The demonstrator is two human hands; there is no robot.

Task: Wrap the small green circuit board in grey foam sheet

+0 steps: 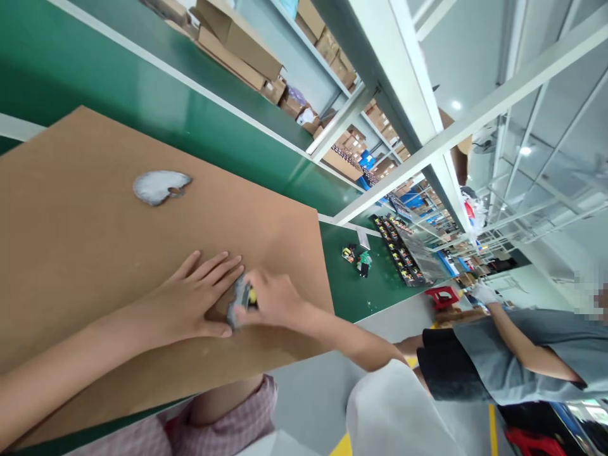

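Note:
A large brown board [95, 240] lies on the green bench in front of me. My left hand [190, 294] rests flat on it, fingers spread, its thumb and fingertips against a small grey part with a yellow bit [241, 297]. My right hand [273, 301] is closed around that same part from the right side. Most of the part is hidden between the two hands. A whitish worn patch [159, 185] marks the board farther up.
A green work surface [361, 285] carries small electronic parts [357, 256] and a row of circuit boards [399, 250]. Cardboard boxes [237, 44] fill shelves beyond. A person in a grey shirt [522, 358] sits to my right near a red stool [441, 296].

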